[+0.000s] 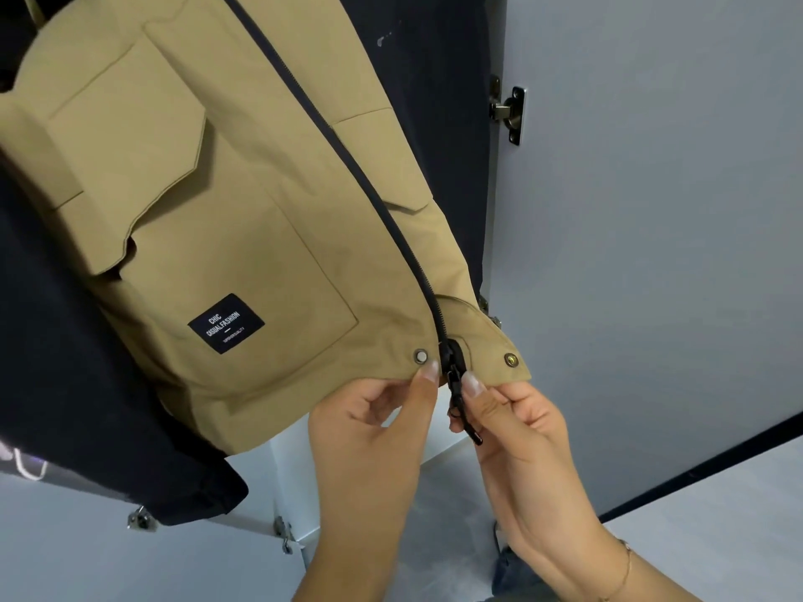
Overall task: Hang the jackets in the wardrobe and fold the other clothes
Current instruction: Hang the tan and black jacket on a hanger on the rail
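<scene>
A khaki jacket (226,202) hangs inside the wardrobe, its smooth cloth marked by flap pockets, a black patch (226,323) with white lettering and a dark zipper (347,167) closed along the front. At the jacket's bottom hem, the left hand (373,410) pinches the edge just below a silver snap (420,356) — the right hand (517,410) pinches the hem beside the black zipper slider (456,375). A dark garment (65,362) hangs left of the jacket; the grey wardrobe door (652,254) stands open to its right.
</scene>
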